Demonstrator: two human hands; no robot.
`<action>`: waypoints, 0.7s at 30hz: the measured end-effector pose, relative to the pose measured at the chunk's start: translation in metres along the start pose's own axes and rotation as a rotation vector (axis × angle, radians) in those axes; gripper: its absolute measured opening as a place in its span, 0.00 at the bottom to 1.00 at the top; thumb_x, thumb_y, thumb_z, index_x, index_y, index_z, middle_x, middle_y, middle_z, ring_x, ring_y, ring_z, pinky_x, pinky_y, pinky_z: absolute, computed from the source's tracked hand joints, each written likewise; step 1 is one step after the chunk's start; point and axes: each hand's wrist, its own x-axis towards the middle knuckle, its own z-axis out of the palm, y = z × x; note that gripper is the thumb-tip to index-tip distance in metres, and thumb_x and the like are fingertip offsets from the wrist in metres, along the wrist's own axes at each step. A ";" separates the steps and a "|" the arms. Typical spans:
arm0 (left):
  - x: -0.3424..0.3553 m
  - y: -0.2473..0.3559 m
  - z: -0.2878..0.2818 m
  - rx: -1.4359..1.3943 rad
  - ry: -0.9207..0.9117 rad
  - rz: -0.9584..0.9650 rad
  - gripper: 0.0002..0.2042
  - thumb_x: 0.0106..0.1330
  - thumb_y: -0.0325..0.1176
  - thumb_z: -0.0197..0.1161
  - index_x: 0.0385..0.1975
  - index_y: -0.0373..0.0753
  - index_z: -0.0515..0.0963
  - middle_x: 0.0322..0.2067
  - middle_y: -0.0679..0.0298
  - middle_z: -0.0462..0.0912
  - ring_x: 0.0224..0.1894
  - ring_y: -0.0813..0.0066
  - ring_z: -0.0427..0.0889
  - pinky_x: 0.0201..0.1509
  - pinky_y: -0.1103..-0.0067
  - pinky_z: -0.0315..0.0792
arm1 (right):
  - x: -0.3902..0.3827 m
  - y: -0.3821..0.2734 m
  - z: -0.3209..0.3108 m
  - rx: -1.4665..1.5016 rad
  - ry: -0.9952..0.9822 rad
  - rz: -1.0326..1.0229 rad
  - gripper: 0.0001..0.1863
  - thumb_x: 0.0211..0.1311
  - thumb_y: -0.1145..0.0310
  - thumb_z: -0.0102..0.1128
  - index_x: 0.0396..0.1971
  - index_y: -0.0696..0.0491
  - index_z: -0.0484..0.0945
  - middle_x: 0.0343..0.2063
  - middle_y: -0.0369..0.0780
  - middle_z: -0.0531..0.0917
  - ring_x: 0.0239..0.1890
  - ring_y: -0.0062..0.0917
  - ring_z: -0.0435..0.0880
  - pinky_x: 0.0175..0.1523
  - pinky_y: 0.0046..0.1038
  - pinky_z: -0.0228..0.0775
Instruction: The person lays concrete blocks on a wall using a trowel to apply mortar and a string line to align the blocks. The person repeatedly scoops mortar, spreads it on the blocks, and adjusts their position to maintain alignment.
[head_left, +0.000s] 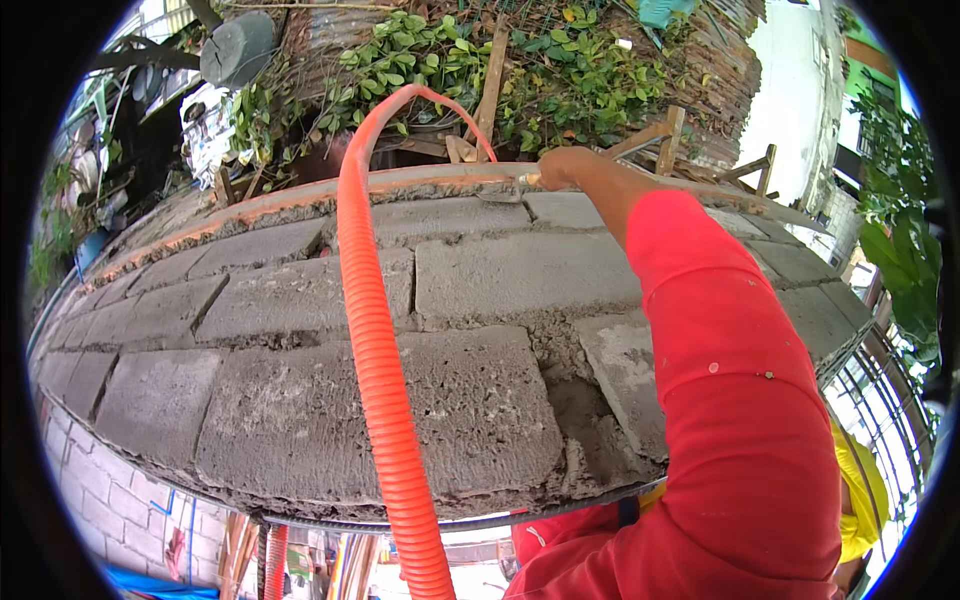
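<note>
- Nearest us, our right arm in its red sleeve (735,400) crosses the grey block wall (300,400); we would keep that elbow high so it clears the rough, still wet-looking mortar joints (590,420) beneath it.
- The orange corrugated conduit (385,400) runs up the wall face just left of the arm and bends over the top; our strokes have room to its right only.
- At the wall's top, our right hand (562,167) is clenched on the handle of a trowel (505,191), its blade lying flat on the top mortar bed (300,200); we judge that short, level passes suit here.
- Beyond the edge stand wooden stakes (665,135) and leafy vines (440,60), close behind.
- Our left hand is out of sight.
</note>
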 end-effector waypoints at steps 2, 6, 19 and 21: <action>0.001 0.003 0.002 -0.001 -0.019 0.013 0.14 0.70 0.46 0.66 0.27 0.46 0.76 0.21 0.72 0.71 0.26 0.72 0.72 0.42 0.69 0.67 | -0.017 0.022 0.003 0.037 0.014 0.011 0.16 0.68 0.61 0.58 0.44 0.55 0.88 0.43 0.46 0.88 0.44 0.41 0.88 0.44 0.50 0.77; 0.000 0.008 0.002 0.002 -0.024 0.015 0.14 0.70 0.46 0.66 0.27 0.46 0.75 0.21 0.72 0.71 0.26 0.72 0.71 0.42 0.69 0.67 | -0.044 0.020 -0.011 -0.019 -0.031 0.102 0.15 0.65 0.65 0.59 0.44 0.55 0.88 0.46 0.47 0.89 0.48 0.43 0.88 0.48 0.51 0.78; -0.006 -0.001 0.003 0.045 -0.013 0.034 0.14 0.70 0.46 0.65 0.26 0.47 0.74 0.20 0.72 0.70 0.25 0.72 0.71 0.41 0.68 0.67 | -0.018 0.069 0.024 0.010 0.081 -0.026 0.24 0.70 0.52 0.54 0.42 0.60 0.87 0.44 0.51 0.88 0.45 0.49 0.87 0.51 0.51 0.78; -0.008 0.002 0.000 0.048 -0.007 0.046 0.14 0.70 0.46 0.65 0.26 0.47 0.74 0.20 0.72 0.70 0.25 0.72 0.71 0.40 0.68 0.67 | -0.017 0.090 0.034 -0.019 0.065 -0.061 0.25 0.70 0.51 0.55 0.44 0.61 0.86 0.46 0.51 0.88 0.47 0.49 0.87 0.51 0.52 0.78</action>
